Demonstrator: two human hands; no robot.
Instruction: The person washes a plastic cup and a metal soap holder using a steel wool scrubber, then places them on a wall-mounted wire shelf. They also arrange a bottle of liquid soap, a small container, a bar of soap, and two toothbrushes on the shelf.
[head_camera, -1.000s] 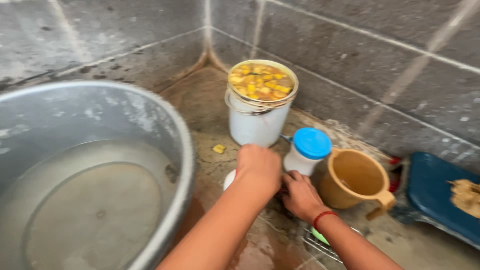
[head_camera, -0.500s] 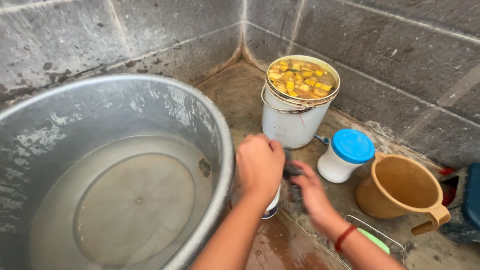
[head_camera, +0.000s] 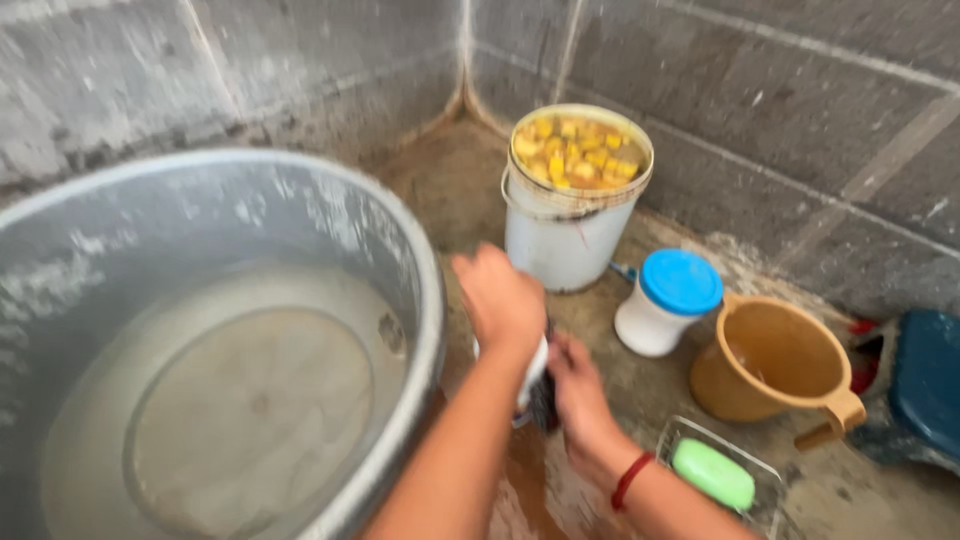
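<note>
Left hand (head_camera: 500, 300) gripped around a small white cup (head_camera: 533, 370), held just off the big metal basin (head_camera: 420, 300) rim. Right hand (head_camera: 578, 395) closed on a dark scrubber (head_camera: 545, 400), pressed against the cup's side. Looks mid-scrub; no rinse visible yet, my read. Green soap (head_camera: 712, 472) in wire tray nearby. Beyond: blue-lidded white jar (head_camera: 665, 300), tan jug (head_camera: 775, 365), white bucket (head_camera: 560, 240) with yellow pieces.

Both forearms were bare and sleeveless, and a thin red thread bracelet (head_camera: 631, 480) circled the right wrist at five o'clock.
</note>
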